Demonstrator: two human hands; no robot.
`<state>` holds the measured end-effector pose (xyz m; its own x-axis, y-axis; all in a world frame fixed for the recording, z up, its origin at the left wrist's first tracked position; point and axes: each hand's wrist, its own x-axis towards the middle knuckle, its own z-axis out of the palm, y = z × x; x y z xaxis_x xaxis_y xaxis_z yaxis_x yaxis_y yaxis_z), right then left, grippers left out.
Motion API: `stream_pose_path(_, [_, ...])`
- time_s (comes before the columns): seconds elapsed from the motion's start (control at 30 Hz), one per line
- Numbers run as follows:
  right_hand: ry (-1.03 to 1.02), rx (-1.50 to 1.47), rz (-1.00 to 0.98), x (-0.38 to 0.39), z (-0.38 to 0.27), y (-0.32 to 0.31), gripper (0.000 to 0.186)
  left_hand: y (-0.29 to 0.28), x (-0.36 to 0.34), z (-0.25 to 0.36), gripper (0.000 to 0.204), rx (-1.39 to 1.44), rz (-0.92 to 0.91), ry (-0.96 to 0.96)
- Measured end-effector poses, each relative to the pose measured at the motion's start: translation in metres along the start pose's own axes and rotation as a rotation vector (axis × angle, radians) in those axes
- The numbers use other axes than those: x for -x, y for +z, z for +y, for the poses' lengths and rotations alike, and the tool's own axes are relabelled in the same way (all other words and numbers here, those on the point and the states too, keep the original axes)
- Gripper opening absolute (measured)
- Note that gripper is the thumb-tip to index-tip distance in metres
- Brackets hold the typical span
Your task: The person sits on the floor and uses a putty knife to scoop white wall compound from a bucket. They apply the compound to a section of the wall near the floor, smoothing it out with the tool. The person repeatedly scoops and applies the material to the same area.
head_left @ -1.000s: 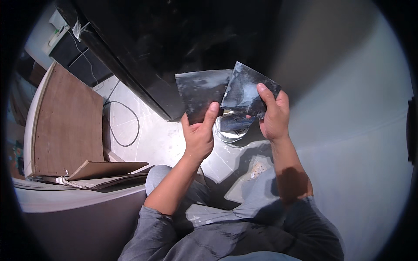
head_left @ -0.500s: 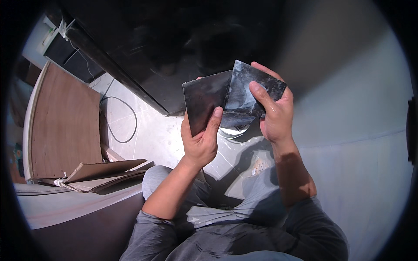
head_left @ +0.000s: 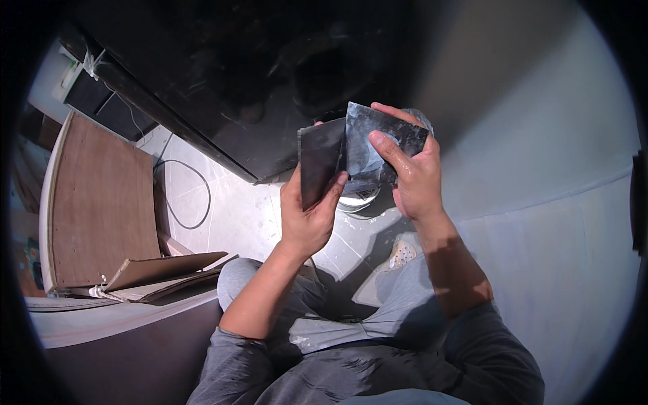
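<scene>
My left hand (head_left: 309, 217) is closed on a thin dark rectangular sheet (head_left: 322, 158), its thumb lying along the lower right edge. In my right hand (head_left: 417, 172) is another dark sheet (head_left: 364, 138), smeared with whitish residue, the thumb pressed flat on its face. The two sheets meet edge to edge, the right one slightly overlapping. Something clear and shiny shows behind the right fingers; I cannot tell what it is. The fingers of both hands are partly hidden behind the sheets. My right thumb looks wet.
Beneath the hands stands a whitish round container (head_left: 358, 201) on the pale tiled floor (head_left: 233, 212). A large glossy black panel (head_left: 270, 81) rises ahead, a grey wall (head_left: 540, 182) on the right. To the left are a brown wooden board (head_left: 101, 202), folded cardboard (head_left: 165, 273) and a looping cable (head_left: 208, 196).
Both hands have shifted slightly, the right one to the left. The left sheet has turned and now appears narrower. Both sheets are still held.
</scene>
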<state>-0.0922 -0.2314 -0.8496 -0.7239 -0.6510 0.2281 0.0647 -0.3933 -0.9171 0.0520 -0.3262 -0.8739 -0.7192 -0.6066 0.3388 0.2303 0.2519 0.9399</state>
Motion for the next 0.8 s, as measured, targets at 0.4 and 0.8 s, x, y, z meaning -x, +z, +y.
stream_pose_path(0.4, [-0.047,0.181,-0.172,-0.001,0.001,0.000,0.029,-0.018,-0.009,0.005,0.029,-0.072,-0.293,-0.361])
stream_pose_path(0.8, [-0.384,0.356,0.296,-0.009,-0.020,-0.015,0.029,-0.023,-0.018,0.011,0.042,0.495,0.130,-0.272])
